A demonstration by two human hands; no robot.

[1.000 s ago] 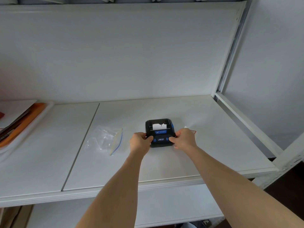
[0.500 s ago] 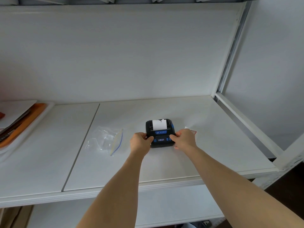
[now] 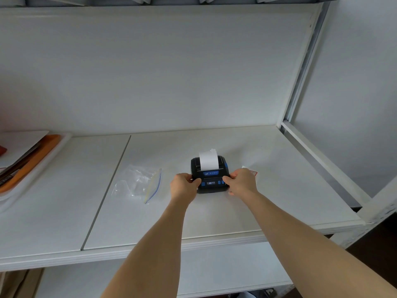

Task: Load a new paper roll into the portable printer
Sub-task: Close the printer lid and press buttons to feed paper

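Observation:
A small black portable printer (image 3: 211, 179) with blue buttons sits on the white shelf (image 3: 214, 216). A strip of white paper (image 3: 208, 160) sticks up and back out of its slot. My left hand (image 3: 184, 187) grips the printer's left side, thumb on the front panel. My right hand (image 3: 241, 182) grips the right side, thumb on the blue buttons. The roll itself is hidden inside the closed printer.
An empty clear zip bag (image 3: 139, 182) lies on the shelf left of the printer. A small white scrap with red (image 3: 253, 172) peeks from behind my right hand. Stacked trays (image 3: 25, 155) sit at the far left. A metal shelf frame (image 3: 322, 160) runs along the right.
The paper strip has fed out of the printer, growing from a short torn tab to a long strip. Both hands have stayed on the printer's sides.

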